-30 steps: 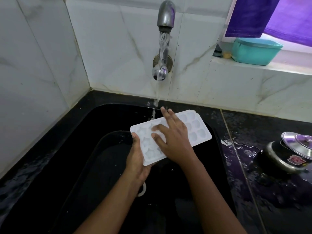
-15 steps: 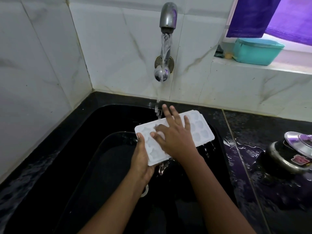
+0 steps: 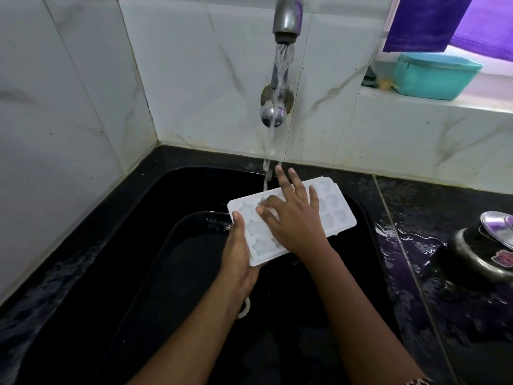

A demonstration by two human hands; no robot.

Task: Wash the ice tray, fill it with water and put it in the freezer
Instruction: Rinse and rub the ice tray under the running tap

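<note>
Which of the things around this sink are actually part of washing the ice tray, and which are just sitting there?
In use:
- white ice tray, held by the left hand, rubbed by the right hand
- running tap
- black sink

Just lying about:
- teal tub on the ledge
- purple cloth
- steel-lidded pot on the wet counter
</note>
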